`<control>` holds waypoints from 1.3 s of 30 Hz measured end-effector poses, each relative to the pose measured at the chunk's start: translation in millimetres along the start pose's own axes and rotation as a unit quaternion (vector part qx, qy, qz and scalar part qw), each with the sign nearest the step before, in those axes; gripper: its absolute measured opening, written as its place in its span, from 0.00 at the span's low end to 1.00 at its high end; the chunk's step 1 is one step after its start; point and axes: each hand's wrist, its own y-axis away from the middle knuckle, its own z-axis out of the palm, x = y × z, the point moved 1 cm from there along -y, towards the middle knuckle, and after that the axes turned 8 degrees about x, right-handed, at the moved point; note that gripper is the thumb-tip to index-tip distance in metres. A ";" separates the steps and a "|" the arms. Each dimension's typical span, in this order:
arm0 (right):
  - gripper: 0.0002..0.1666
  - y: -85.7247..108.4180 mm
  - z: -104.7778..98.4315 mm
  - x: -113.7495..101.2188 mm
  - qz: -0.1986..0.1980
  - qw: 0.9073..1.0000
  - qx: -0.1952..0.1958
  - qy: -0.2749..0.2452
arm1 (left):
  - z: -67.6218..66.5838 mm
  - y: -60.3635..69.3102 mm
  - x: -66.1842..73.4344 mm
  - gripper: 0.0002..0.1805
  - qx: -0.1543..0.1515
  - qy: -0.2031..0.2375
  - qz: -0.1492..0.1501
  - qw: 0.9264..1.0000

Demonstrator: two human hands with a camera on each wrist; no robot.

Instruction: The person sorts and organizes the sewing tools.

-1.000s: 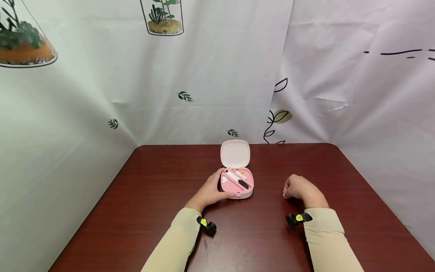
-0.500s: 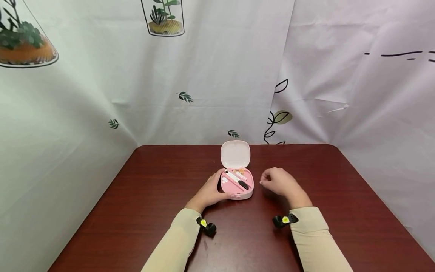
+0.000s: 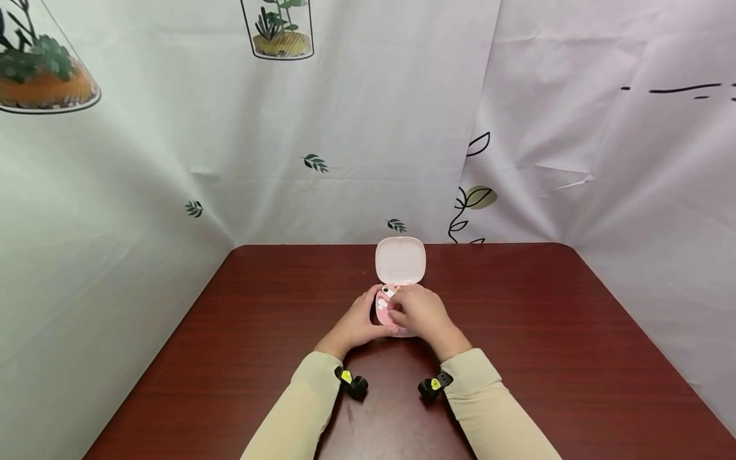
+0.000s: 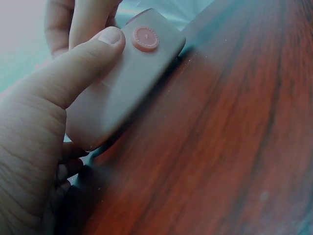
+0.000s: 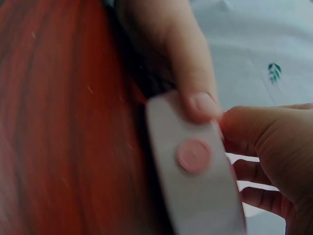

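A small pink-and-white case (image 3: 381,315) stands on the table with its pale lid (image 3: 400,260) raised at the back. My left hand (image 3: 358,322) grips the case's left side, its thumb along the front wall beside a round pink button (image 4: 145,39). Above the pink interior is my right hand (image 3: 424,314), fingers curled down into the case. It covers most of the contents, including the black end of a slender white-and-black tool (image 3: 388,291), whose white end shows. In the right wrist view the right fingertips lie behind the case's rim, so what they touch is hidden.
The dark red-brown wooden table (image 3: 287,287) extends around the case on all sides. A white cloth (image 3: 368,128) with printed plants hangs behind and beside it. Each wrist carries a small black camera (image 3: 358,387) on a strap.
My right hand has moved left from the table's right part, past the case's right edge, and now lies over its interior. The left hand keeps its grip and the case stays in place.
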 end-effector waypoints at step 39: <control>0.02 -3.3 12.3 5.3 -0.066 0.997 0.009 -0.028 | 1.7 -2.4 -2.4 0.59 0.001 -0.002 0.015 1.000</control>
